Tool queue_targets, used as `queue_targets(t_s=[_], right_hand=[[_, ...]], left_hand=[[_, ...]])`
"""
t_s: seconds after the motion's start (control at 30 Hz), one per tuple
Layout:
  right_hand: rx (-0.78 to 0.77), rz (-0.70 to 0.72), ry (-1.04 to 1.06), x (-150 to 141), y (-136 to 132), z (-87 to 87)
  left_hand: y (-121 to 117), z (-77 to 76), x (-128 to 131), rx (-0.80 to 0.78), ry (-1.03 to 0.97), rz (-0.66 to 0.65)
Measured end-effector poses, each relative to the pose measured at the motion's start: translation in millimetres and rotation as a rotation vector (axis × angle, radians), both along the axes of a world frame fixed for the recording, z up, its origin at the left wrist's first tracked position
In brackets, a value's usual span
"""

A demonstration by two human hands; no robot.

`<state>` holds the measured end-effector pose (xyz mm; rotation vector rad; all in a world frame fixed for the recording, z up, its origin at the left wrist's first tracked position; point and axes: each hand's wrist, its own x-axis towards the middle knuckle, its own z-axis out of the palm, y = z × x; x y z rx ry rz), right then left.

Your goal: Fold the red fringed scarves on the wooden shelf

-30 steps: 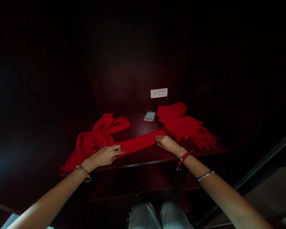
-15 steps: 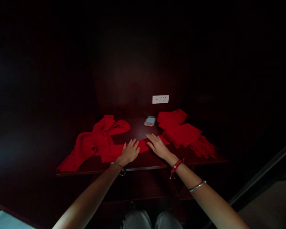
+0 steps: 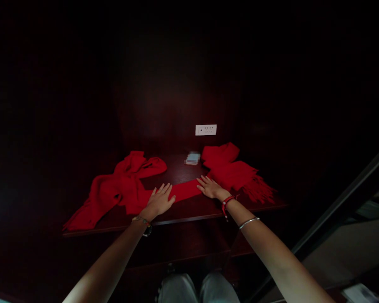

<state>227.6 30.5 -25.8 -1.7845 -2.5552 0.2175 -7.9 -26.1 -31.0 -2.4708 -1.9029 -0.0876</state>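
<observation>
Head cam shows both hands palm-down on a flat strip of the red scarf (image 3: 186,190), which is lying across a dark wooden shelf (image 3: 183,171). Left hand (image 3: 159,201) is open with the fingers spread, resting on the strip – not pinching anything. Right hand (image 3: 211,188) is open too, fingers apart on the strip's far right end, right by the fringed bundle (image 3: 236,174). Over on the left there's a loose, crumpled red heap (image 3: 105,193) that the strip runs into, with one side reaching the shelf's front edge. Some pixelated flat thing (image 3: 192,158) sits toward the back, just left of the bundle, can't tell what it is. White socket plate (image 3: 206,130) is on the back panel above it, and a pair of grey-clad knees (image 3: 178,288) pokes in at the bottom.
</observation>
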Motion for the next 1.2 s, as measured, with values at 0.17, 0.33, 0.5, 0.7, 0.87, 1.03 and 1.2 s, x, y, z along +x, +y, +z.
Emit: queue_targets(t_s=[0.17, 0.33, 0.5, 0.7, 0.87, 1.03, 1.2], right_hand=[[0.170, 0.178, 0.105, -39, -20, 0.4], [0.059, 0.226, 0.082, -53, -23, -5.2], [0.061, 0.065, 0.034, -7, -11, -5.6], [0.377, 0.247, 0.205, 0, -42, -13.5], [0.434, 0.383, 0.231, -14, -55, -12.9], [0.536, 0.553, 0.104, -37, -61, 7.3], [0.560, 0.686, -0.186, -65, -69, 22.1]], left_hand=[[-2, -0.3, 0, 0.030, -0.021, -0.009], [-5, 1.2, 1, 0.021, -0.024, 0.015], [-6, 2.8, 2, -0.005, -0.046, 0.006], [2, 27.3, -7, -0.256, -0.068, -0.041], [23, 43.7, -20, -0.170, -0.034, -0.115], [39, 46.0, -31, -0.249, -0.027, -0.275], [47, 50.8, -40, -0.319, -0.122, -0.146]])
